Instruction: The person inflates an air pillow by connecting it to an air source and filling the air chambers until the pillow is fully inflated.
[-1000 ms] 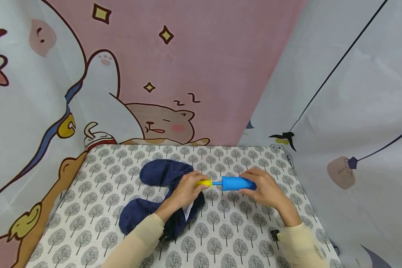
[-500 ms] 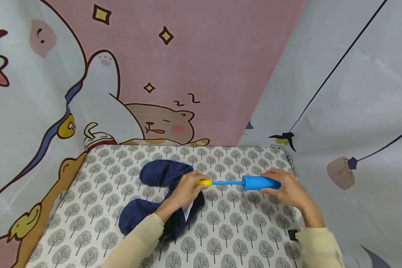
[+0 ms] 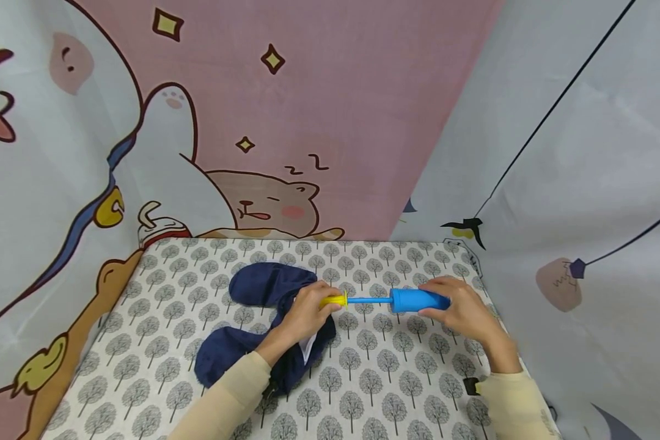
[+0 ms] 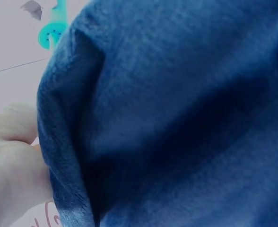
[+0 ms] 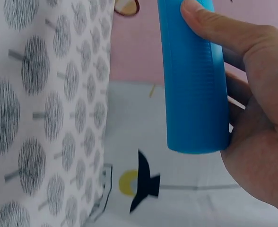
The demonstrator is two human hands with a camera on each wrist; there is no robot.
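Where visible, hands [image 3: 307,310] [image 3: 462,311] curled round pump [image 3: 404,300]

Pump barrel [image 3: 412,300] and pump rod [image 3: 368,300] finished in plain blue; pump end piece [image 3: 337,300] in yellow. U-shaped fabric piece [image 3: 272,283] coloured solid navy; label [image 3: 308,347] on it, white. Tablecloth [image 3: 385,391]: white, printed with rows of grey-black trees. Sleeves [image 3: 225,391]: cream. Back curtain [image 3: 374,91]: pink ground, decorated with brown-outlined yellow stars [image 3: 273,58], taupe bear [image 3: 280,201] with pink cheek. Side curtain [image 3: 599,153]: pale grey, crossed by black lines.
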